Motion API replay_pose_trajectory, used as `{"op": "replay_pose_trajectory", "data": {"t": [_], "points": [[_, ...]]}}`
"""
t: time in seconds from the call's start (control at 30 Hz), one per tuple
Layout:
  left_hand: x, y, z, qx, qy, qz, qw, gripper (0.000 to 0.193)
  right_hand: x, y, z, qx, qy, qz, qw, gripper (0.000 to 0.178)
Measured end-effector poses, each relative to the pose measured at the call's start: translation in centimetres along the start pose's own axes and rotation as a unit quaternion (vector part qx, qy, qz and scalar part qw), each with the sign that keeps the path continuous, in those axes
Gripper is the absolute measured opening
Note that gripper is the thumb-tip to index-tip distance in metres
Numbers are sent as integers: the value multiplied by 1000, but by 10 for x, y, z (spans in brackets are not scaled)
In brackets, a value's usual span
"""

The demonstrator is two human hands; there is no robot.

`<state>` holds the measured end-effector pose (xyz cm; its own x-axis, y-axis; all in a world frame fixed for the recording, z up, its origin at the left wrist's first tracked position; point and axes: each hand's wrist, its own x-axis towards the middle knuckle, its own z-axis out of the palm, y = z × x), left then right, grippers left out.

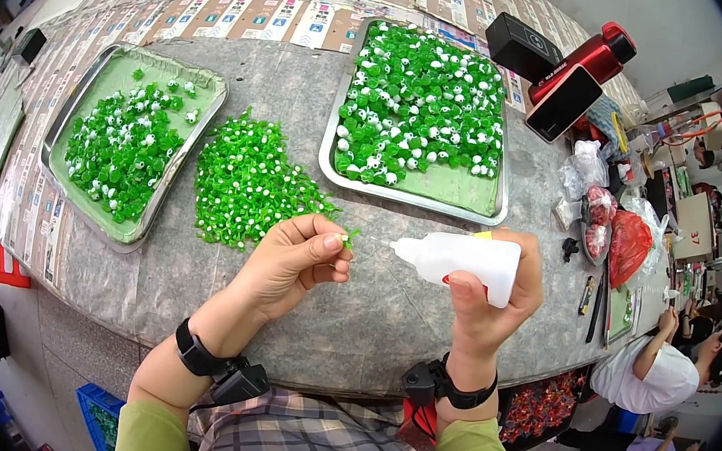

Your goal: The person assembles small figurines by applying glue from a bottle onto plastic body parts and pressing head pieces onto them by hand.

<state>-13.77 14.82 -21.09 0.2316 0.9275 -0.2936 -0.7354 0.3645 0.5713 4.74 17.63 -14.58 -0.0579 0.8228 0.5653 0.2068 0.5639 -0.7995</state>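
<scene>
Between its thumb and fingertips, my left hand [299,259] pinches a small green plastic piece [350,238]. My right hand [499,299] is wrapped round a white squeeze bottle [481,262] lying nearly level. Its thin nozzle points left at the green piece; whether they touch is too fine to tell. Beyond my left hand lies a loose pile of small green pieces with white dots [250,182]. A metal tray [417,202] at the far middle holds many green pieces with white balls. A second tray [203,83] on the left has fewer of them on its green lining.
At the far right stand a black box [519,48], a red flask [580,65] and a dark phone [564,103]. Plastic bags [631,243] and a cutter knife [586,296] lie along the table's right side. Two people sit further right. A blue crate [98,423] is at lower left.
</scene>
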Motion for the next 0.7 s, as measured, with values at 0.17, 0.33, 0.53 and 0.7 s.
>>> {"op": "replay_pose_trajectory", "data": {"t": [0.17,0.33,0.53,0.7], "points": [[0,1,1,-2,-3,-1,1000,11,3,-3,1,-27,-5,-6,1000,36],[0,1,2,11,10,15,1000,11,2,-5,-3,7,9,-10,1000,35],[-1,1,4,47,20,65,997,13,1,-3,-1,-19,-14,-3,1000,36],[0,0,4,41,19,72,996,14,2,-3,-1,-30,-15,-16,999,36]]}}
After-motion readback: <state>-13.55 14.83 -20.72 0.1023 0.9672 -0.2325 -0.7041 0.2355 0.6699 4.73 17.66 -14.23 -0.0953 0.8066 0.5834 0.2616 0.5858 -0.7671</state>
